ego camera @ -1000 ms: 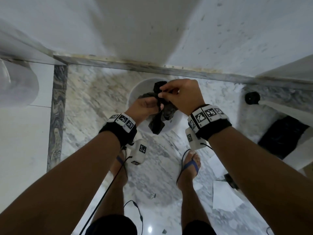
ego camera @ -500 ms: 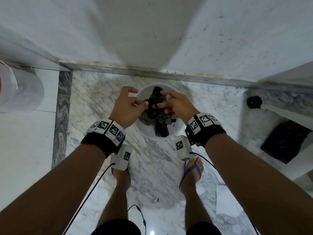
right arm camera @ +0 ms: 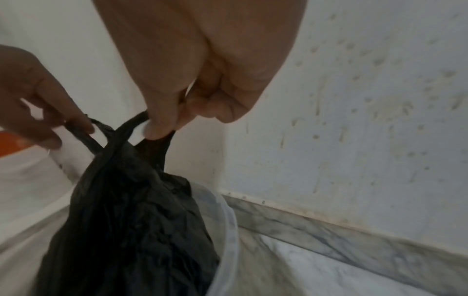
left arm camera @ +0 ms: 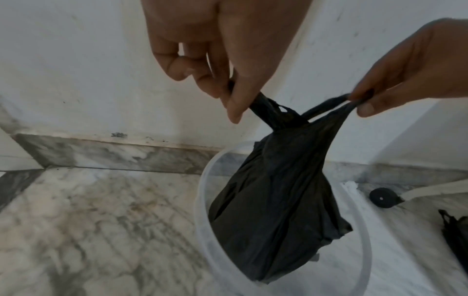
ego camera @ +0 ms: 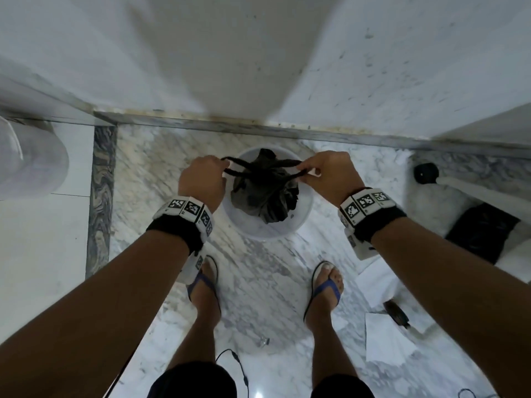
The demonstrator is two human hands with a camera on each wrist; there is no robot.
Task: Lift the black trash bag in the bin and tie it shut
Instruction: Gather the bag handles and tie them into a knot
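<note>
A black trash bag (ego camera: 263, 192) (left arm camera: 276, 200) (right arm camera: 131, 230) hangs partly lifted out of a round white bin (ego camera: 304, 214) (left arm camera: 202, 200) (right arm camera: 229, 226) on the marble floor by the wall. Its two handle loops are crossed at the top and stretched sideways. My left hand (ego camera: 202, 179) (left arm camera: 228, 94) pinches the left loop between thumb and fingers. My right hand (ego camera: 327, 173) (right arm camera: 167, 124) pinches the right loop, pulling it outward; in the left wrist view the right hand (left arm camera: 362, 102) shows at the right edge. The bag's bottom stays inside the bin.
A white wall and grey marble skirting (ego camera: 287, 130) run just behind the bin. A small black round object (ego camera: 425, 173) and another black bag (ego camera: 485, 234) lie on the floor at the right. White papers (ego camera: 388, 343) lie near my right foot (ego camera: 327, 285).
My hands have moved apart from over the bin's middle, drawing the two crossed handle loops out to either side. The bag's neck has tightened.
</note>
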